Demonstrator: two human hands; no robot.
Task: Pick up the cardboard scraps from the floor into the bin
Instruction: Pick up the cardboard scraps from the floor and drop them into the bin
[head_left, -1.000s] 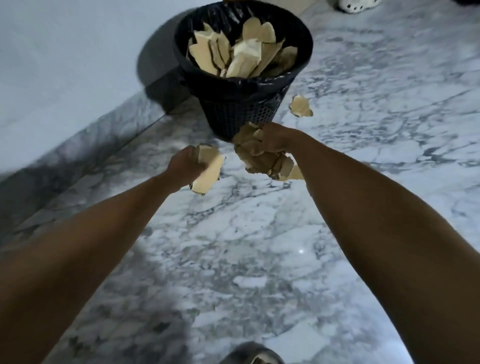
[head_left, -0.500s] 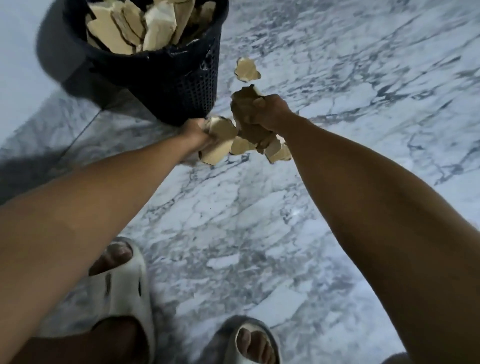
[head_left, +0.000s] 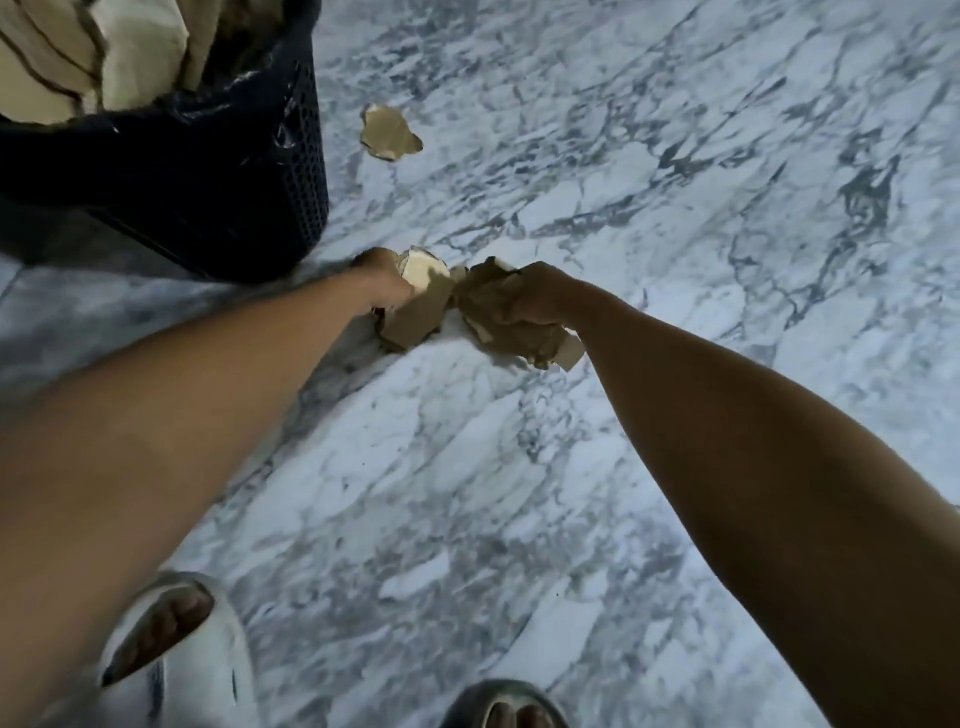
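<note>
Currently both bare hands are loaded. The left hand (head_left: 383, 280) is closed around a few flat torn tan cardboard scraps (head_left: 418, 306), one showing a paler face; the right hand (head_left: 535, 299) is clenched on a thicker crumpled wad of brown cardboard pieces (head_left: 511, 332), with corners sticking out below the fist. Both bundles hang low over the white-and-grey marble floor (head_left: 623, 208), touching each other, just beside the dark perforated plastic bin (head_left: 223, 171), which is lined with a black bag and already heaped with pale cardboard. One more ragged tan cardboard scrap (head_left: 390, 132) lies flat on the floor, near the bin's right side and apart from both hands. Judgement: material is light, dry, moderately stiff, bends rather than breaks; not slippery. Loose edges in the right wad look likely to shed if the fist relaxes, so squeeze across the stack. Flat piece on smooth marble: probably lift at a torn, raised edge. White slippers (head_left: 171, 654) visible below.
</note>
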